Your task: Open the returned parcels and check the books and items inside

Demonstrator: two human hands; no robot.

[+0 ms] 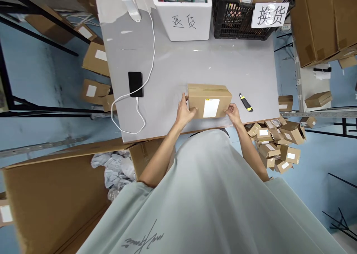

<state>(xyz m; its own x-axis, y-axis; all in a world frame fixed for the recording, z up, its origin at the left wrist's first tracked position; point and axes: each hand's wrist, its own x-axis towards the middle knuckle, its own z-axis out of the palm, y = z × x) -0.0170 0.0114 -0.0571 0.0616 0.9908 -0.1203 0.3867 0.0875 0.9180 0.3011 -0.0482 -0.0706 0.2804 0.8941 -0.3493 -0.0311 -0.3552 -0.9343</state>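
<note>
A brown cardboard box point(195, 104) with a white label on its near side rests at the front of the grey table point(167, 64). My left hand point(185, 111) grips its left end, thumb on the near side and fingers around the edge. At the lower right corner, the fingers of my right hand point(232, 112) pinch the box. A black and yellow utility knife point(245, 102) lies just right of my right hand, not touched. The flaps on top look closed, with a seam along them.
A black phone point(135, 83) with a white cable lies at the left. Behind stand a white bin point(189, 27) and a black crate point(234, 29). An open carton point(61, 194) holding crumpled plastic is at lower left. Several parcels point(290, 133) are piled at the right.
</note>
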